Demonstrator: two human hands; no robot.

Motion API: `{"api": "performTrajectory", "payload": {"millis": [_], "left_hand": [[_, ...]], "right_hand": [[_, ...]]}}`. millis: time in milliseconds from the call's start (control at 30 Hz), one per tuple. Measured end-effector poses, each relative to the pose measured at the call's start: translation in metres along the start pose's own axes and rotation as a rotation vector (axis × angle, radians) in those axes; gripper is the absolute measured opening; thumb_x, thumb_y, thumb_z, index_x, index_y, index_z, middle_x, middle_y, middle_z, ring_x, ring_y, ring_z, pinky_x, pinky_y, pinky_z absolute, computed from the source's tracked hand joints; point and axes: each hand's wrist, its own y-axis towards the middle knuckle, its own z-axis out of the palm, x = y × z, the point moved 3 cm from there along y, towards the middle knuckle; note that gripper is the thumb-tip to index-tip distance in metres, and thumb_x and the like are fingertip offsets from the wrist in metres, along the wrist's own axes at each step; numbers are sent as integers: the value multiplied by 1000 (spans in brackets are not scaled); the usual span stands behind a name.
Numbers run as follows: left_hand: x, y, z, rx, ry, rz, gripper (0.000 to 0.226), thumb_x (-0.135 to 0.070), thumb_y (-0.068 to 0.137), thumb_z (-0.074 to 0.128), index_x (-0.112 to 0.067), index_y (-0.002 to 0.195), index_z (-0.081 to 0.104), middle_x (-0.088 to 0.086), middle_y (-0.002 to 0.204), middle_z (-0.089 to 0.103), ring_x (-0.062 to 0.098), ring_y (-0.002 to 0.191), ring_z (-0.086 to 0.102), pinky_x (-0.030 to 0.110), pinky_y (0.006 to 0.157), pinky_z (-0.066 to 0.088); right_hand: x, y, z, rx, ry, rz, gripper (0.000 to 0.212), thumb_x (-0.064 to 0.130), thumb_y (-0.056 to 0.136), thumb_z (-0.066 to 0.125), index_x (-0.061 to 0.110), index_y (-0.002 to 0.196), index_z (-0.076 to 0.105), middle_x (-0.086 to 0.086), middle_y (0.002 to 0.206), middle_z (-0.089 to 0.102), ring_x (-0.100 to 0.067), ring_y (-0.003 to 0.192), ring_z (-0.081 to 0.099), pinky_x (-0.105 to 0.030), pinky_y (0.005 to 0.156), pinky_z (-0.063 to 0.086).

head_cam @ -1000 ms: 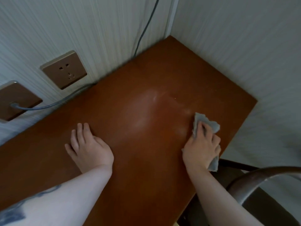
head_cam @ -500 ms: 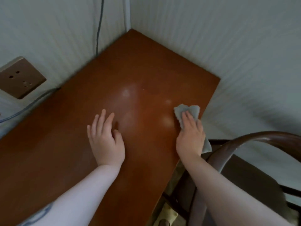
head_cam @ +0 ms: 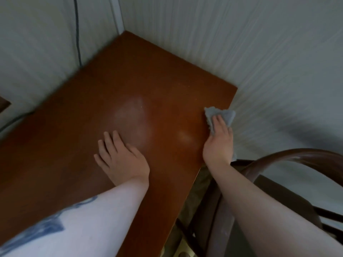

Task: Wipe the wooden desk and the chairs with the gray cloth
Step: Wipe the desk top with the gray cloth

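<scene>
The reddish-brown wooden worktop (head_cam: pixel 78 130) fits into a wall corner. On it lie the left hand (head_cam: pixel 121 158), flat near the middle, and the gray cloth (head_cam: pixel 223 115) at its right edge, pressed under the right hand (head_cam: pixel 219 145).

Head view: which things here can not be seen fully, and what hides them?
- Gray cloth: mostly under the right hand.
- Chair: seat hidden by the right forearm; cut off by the right edge.
- Wall plate: cut off by the left edge.
- Wooden desk: near part hidden by the left forearm.
</scene>
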Motion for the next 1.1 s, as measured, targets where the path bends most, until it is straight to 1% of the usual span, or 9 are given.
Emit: {"api": "performTrajectory", "payload": {"millis": [100,233,333,500,600,667,733,933,1100], "left_hand": [[0,0,2,-1,29,-2,51,-28,100,27,-20,151,23,0,160,15,22,147,6,45,119,0],[-1,0,2,-19,-14,-16,50,-24,99,32,-18,148,30,2,158,22,24,146,11,47,119,3],[-1,1,2,-1,7,-7,50,-26,100,30,-20,149,27,1,159,19,23,147,9,46,119,2],[-2,1,0,-4,17,-1,51,-27,100,29,-20,150,24,1,160,17,23,147,7,45,118,-1],[1,1,1,-23,-49,-3,52,-22,97,29,-18,148,31,2,158,24,24,146,12,45,118,1],[3,2,-1,-29,-114,-15,57,-22,90,28,-16,146,36,2,156,29,22,145,16,44,119,3],[5,1,-5,-23,-166,-7,54,-18,93,31,-17,147,35,0,156,27,20,146,16,41,119,3],[56,-1,-32,-82,-235,-50,54,-11,95,44,-20,148,33,-4,159,19,16,147,11,35,119,9],[78,-9,-31,-115,-83,-261,53,-25,95,25,-16,146,36,1,157,26,22,146,15,45,119,7]], "right_hand": [[35,-23,-2,-97,108,-116,58,-2,93,38,15,149,34,0,153,36,-25,139,33,-31,118,14],[74,-69,35,276,-109,-769,68,3,86,45,21,150,33,5,154,34,-26,144,22,-39,118,4],[47,-32,28,136,-117,-611,66,3,79,48,19,143,47,4,147,46,-31,136,38,-43,113,19],[31,-2,-4,-54,4,47,58,5,93,42,23,148,36,9,153,35,-30,136,33,-46,114,27],[86,-54,22,162,40,-564,60,2,83,47,16,142,48,0,146,46,-34,129,44,-46,111,28],[104,-82,43,397,-94,-854,61,16,88,31,23,149,36,6,154,33,-29,141,29,-39,119,5],[94,-61,44,394,-165,-775,64,18,90,25,30,152,23,13,158,19,-23,147,13,-33,117,-12],[54,-56,23,139,-213,-295,56,23,100,34,26,154,19,16,156,7,-21,147,13,-40,121,2],[120,-138,52,404,-234,-917,55,35,92,34,24,146,41,10,150,40,-24,141,32,-42,112,13]]}}
